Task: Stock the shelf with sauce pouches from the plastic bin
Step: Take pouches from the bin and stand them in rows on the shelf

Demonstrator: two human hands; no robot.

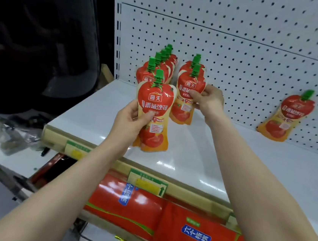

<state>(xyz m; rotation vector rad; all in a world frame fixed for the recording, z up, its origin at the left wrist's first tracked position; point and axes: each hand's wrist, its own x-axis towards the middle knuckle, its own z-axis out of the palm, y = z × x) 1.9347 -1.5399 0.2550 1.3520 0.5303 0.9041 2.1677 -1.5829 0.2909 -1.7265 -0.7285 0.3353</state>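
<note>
The left hand (133, 115) has its grip closed on the lower left edge of a sauce pouch (154, 110), thumb across the front, holding it upright with the green cap on top and its long axis vertical — a 2nd pouch edge seems to peek out behind it, though I cannot tell for sure. The right hand (208, 100) pinches the right edge of the front pouch (187, 97) of the right-hand row, fingers curled shut on it, steadying it on the white shelf (199, 158). The held pouch sits in front of the left-hand row (160, 67), just left of and nearer than the right row, so the left hand is the one placed to set it down; the move turns on keeping the pouch vertical and sliding it back against a row's front. A lone pouch (287, 115) leans against the pegboard (241, 50) well apart to the right. The plastic bin is not in view. How many pouches stand in each row is hard to count — they overlap. Red packs (191, 231) fill the level below.
</note>
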